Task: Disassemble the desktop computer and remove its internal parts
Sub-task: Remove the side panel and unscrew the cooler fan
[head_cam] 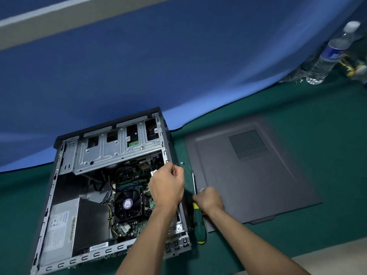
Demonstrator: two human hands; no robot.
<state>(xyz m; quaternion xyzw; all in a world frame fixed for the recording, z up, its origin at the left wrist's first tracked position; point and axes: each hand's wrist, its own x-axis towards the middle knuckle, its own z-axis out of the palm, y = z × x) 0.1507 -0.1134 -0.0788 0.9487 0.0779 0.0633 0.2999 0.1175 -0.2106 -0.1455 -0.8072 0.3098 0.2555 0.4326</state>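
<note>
Head view shows the desktop computer (111,195) lying on its side on the green counter (297,245), open face up, left of centre, with its grey side panel (258,171) already off and laid flat just to its right. My left hand (166,187) reaches across the motherboard (139,227) to the case's right edge, fingers curled; its grip looks pinched on a small white connector (154,173) near the bundle of cables (155,161) at the far right corner, though my knuckles hide the fingertips and I cannot be sure how firmly. My right hand (208,198) rests between the case and the panel, its grip closed loosely on the screwdriver (198,221), whose green and yellow handle points near and whose shaft points far. I judge the step to be unplugging a cable, so I should hold the plug body and not the wires, feel for any latch, and pull straight along the socket with a slight rock and no twist. The CPU fan (128,205) and memory sticks (131,184) sit just under my wrist; I should keep clear of them. The power supply (75,225) at the near left and the drive cage (119,147) at the far side are still in place, so most of the removal remains.
</note>
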